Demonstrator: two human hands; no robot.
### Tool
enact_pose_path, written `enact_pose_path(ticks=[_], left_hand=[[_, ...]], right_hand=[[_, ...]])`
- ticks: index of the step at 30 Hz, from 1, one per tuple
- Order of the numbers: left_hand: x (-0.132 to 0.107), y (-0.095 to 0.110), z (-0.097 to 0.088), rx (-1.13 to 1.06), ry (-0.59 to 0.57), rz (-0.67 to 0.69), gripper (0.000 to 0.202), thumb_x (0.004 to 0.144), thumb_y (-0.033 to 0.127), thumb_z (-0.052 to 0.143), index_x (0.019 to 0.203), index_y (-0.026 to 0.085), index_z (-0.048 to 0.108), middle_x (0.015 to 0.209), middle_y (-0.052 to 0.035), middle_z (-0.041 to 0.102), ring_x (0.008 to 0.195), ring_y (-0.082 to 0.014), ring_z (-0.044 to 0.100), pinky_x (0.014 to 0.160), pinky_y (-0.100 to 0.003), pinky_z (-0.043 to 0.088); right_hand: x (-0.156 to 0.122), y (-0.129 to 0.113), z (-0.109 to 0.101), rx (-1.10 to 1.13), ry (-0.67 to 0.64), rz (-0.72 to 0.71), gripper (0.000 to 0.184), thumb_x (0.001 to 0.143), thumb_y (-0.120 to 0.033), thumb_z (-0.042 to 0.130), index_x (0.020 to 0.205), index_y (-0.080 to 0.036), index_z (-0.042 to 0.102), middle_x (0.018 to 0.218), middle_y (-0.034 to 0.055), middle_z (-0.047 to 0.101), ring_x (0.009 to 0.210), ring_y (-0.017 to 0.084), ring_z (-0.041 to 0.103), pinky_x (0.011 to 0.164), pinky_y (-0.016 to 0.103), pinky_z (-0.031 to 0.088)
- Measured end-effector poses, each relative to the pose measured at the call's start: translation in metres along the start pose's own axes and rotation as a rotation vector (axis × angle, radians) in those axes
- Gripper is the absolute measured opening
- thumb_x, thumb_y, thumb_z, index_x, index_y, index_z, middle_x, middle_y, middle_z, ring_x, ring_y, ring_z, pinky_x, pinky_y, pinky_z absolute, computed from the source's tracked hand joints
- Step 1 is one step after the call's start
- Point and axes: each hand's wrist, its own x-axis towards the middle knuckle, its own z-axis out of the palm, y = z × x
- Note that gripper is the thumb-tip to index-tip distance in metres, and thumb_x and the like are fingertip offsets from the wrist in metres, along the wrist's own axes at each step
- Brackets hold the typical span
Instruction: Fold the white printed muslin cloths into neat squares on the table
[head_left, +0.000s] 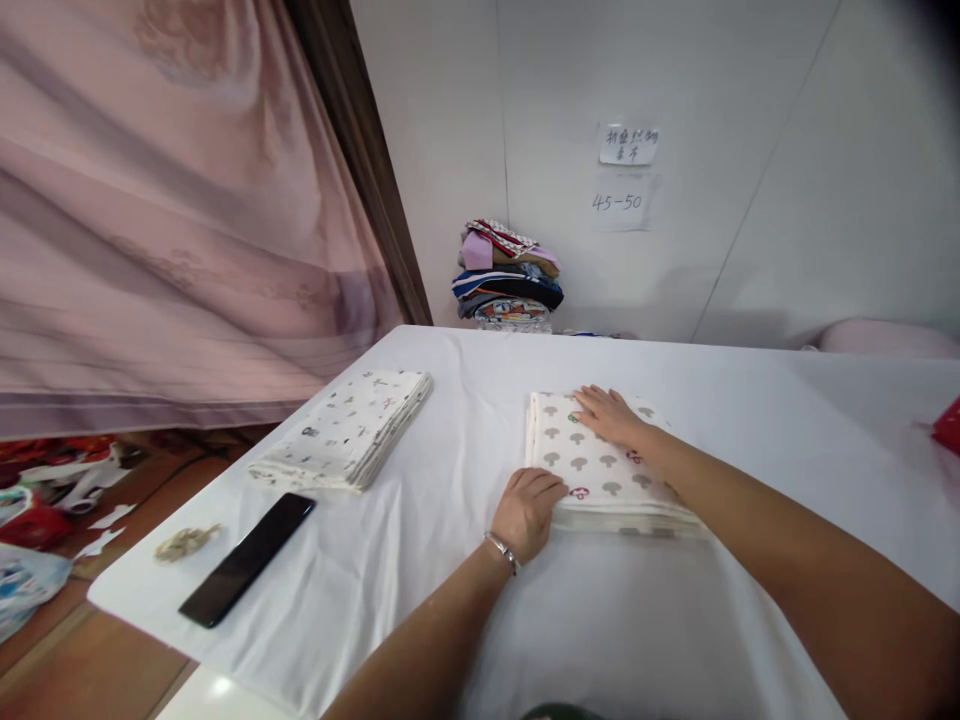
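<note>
A folded white cloth [607, 462] printed with grey mushrooms and a few red and green ones lies on the white-covered table [442, 560]. My right hand [609, 415] rests flat on top of it near the far edge, fingers stretched out. At the cloth's near left corner, my left hand [527, 508] has its fingers together and bent over the edge; its thumb is hidden. A bracelet [502, 550] circles the left wrist. Further left lies a second folded cloth [349, 428], white with small dark prints, which neither hand touches.
A black phone [247, 560] and a small beige tangle [184, 542] lie near the table's left edge. Behind the table stands a pile of folded fabrics [508, 275]. A pink curtain [187, 200] hangs at left, and something red [949, 427] shows at far right.
</note>
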Motion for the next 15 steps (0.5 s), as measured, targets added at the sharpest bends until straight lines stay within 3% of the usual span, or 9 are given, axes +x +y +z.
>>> enact_pose_path(ticks=[5, 11, 15], left_hand=[[0.001, -0.002, -0.001, -0.023, -0.007, -0.004, 0.041, 0.074, 0.004, 0.043, 0.106, 0.021, 0.06, 0.103, -0.005, 0.065, 0.101, -0.0192, 0.052, 0.091, -0.04, 0.041], [0.001, -0.003, 0.0, -0.035, -0.053, -0.023, 0.042, 0.072, 0.004, 0.044, 0.107, 0.022, 0.06, 0.102, -0.0056, 0.064, 0.101, -0.0193, 0.052, 0.091, -0.04, 0.04], [0.0, -0.002, 0.0, -0.045, -0.049, -0.023, 0.04, 0.075, 0.006, 0.044, 0.107, 0.022, 0.059, 0.104, -0.0057, 0.063, 0.103, -0.0192, 0.05, 0.093, -0.039, 0.039]], right_hand=[[0.029, -0.008, -0.005, 0.033, -0.004, 0.033, 0.052, 0.088, -0.051, 0.035, 0.13, -0.023, 0.045, 0.124, 0.0094, 0.055, 0.116, 0.027, 0.049, 0.097, 0.042, 0.035], [0.051, -0.012, -0.008, 0.049, -0.089, 0.04, 0.059, 0.08, -0.064, 0.04, 0.12, -0.024, 0.055, 0.121, 0.0073, 0.058, 0.105, 0.026, 0.057, 0.082, 0.033, 0.045], [0.058, -0.015, -0.008, 0.086, -0.068, 0.02, 0.046, 0.08, -0.057, 0.047, 0.106, -0.022, 0.062, 0.11, 0.0059, 0.063, 0.097, 0.024, 0.059, 0.076, 0.03, 0.045]])
